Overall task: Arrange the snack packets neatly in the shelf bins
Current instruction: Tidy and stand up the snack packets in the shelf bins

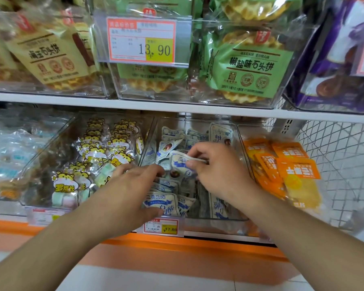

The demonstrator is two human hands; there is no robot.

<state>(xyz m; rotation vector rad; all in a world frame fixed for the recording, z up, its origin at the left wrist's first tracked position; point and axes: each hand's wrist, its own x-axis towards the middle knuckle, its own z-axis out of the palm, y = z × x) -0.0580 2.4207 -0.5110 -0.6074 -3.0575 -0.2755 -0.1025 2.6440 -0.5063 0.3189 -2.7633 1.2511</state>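
Observation:
Several small white-and-blue snack packets (168, 203) lie jumbled in a clear plastic bin (215, 224) on the lower shelf. My right hand (221, 171) reaches into the bin and pinches one white-and-blue packet (182, 161) between thumb and fingers, lifted a little above the pile. My left hand (130, 190) rests on the packets at the bin's front left, its fingers curved over them and its thumb against the front packet. I cannot tell whether it grips any of them.
Left of this bin stands a clear bin of yellow cartoon-cat packets (93, 162). To the right lie orange packets (290, 164) beside a white wire mesh panel (336, 160). Upper bins hold waffle biscuit bags (250, 66). Price tags (161, 226) hang along the front edge.

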